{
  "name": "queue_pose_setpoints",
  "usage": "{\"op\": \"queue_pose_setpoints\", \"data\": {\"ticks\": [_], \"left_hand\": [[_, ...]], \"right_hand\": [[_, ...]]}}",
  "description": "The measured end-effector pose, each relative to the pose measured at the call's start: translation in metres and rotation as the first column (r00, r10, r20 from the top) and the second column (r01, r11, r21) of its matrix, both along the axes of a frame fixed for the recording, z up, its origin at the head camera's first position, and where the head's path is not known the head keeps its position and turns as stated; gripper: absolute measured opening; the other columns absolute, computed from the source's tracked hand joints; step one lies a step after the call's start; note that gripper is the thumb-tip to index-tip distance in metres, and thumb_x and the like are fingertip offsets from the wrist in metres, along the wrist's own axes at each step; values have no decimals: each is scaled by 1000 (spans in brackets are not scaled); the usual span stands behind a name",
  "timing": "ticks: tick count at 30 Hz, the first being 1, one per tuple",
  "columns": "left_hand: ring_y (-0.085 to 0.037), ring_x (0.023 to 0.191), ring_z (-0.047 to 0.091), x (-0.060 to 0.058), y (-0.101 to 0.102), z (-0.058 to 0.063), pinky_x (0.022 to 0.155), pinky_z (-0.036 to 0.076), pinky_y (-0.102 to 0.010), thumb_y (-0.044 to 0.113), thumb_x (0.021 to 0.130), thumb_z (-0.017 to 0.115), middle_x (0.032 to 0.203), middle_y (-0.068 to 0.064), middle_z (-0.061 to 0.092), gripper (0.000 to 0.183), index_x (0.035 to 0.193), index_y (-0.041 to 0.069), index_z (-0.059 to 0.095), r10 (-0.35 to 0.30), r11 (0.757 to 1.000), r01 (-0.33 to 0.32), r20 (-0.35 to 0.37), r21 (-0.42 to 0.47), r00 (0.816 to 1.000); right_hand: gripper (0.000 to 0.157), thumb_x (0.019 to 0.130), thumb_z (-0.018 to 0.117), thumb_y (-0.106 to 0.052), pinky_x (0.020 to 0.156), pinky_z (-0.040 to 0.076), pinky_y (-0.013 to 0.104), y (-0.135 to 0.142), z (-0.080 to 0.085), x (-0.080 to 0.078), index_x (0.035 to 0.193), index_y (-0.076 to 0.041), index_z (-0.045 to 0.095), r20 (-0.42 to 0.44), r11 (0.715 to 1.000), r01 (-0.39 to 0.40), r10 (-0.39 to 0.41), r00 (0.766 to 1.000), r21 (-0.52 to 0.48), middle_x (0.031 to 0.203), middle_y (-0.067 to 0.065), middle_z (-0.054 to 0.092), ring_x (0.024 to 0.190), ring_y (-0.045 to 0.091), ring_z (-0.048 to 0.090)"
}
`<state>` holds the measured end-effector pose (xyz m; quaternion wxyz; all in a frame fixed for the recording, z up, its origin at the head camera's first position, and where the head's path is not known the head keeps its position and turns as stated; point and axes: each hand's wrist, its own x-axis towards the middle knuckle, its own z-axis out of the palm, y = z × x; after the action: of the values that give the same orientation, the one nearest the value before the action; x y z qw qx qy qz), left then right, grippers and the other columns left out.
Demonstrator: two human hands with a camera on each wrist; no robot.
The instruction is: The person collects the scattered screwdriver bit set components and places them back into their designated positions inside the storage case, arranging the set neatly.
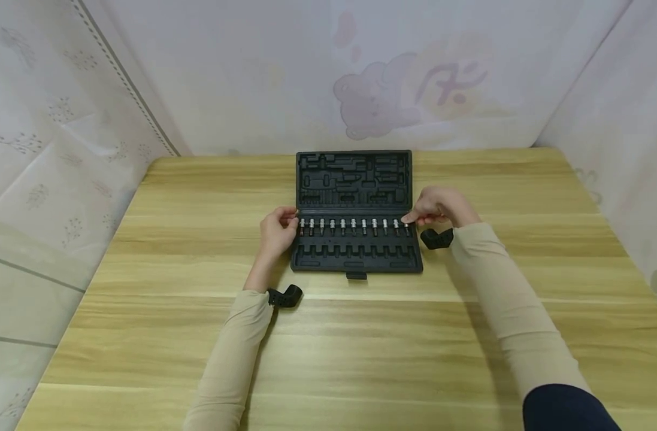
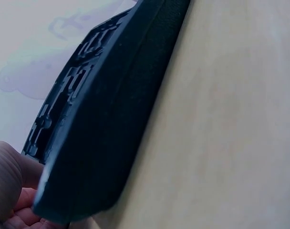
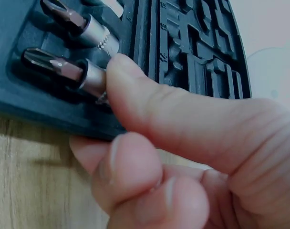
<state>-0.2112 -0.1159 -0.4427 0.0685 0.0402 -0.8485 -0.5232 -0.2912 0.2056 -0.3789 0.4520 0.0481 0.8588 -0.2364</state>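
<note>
An open black plastic socket case (image 1: 355,242) lies on the table with a row of several bit sockets (image 1: 353,226) in its near half. My left hand (image 1: 277,232) grips the case's left edge, thumb above and fingers at the side. At the right edge, my right hand (image 1: 433,206) has its thumb on the silver base of the end bit socket (image 3: 93,78), which sits in its slot with a cross-shaped tip. Its index finger reaches under the case rim, and the other fingers are curled below. The left wrist view shows the case's side wall (image 2: 102,109) raised at a slant.
The case lid (image 1: 354,179), moulded with hollows, lies folded back toward the printed curtain (image 1: 253,78). A latch (image 1: 356,276) sticks out from the near edge. Black wrist mounts (image 1: 286,296) are on both forearms. Wooden tabletop (image 1: 355,359) surrounds the case.
</note>
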Motion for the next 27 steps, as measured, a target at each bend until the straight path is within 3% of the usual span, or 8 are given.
{"op": "queue_pose_setpoints", "data": {"ticks": [15,22,27], "left_hand": [[-30,90,61,-1,1,-3,80,50,-36,-3,87,56,98,-21,65,22,108,-7,64,7,1000,-7,-10,3,1000],[-30,90,61,-1,1,-3,81,50,-36,-3,87,56,97,-21,65,22,107,-7,64,10,1000,-10,-12,8,1000],[-31,90,62,-1,0,-3,81,51,-37,-4,87,56,97,-22,65,22,108,-8,64,11,1000,-11,-17,4,1000]], "right_hand": [[34,89,63,-34,47,27,18,-4,0,-3,61,-16,58,29,1000,-24,24,999,11,52,-6,50,45,2,36],[41,91,58,-40,47,24,20,0,-2,-6,59,-16,53,71,994,-105,103,992,12,53,-7,45,47,5,29],[41,91,59,-41,47,24,20,2,-3,-9,59,-16,53,65,993,-119,118,991,10,53,-7,45,46,5,29]]}}
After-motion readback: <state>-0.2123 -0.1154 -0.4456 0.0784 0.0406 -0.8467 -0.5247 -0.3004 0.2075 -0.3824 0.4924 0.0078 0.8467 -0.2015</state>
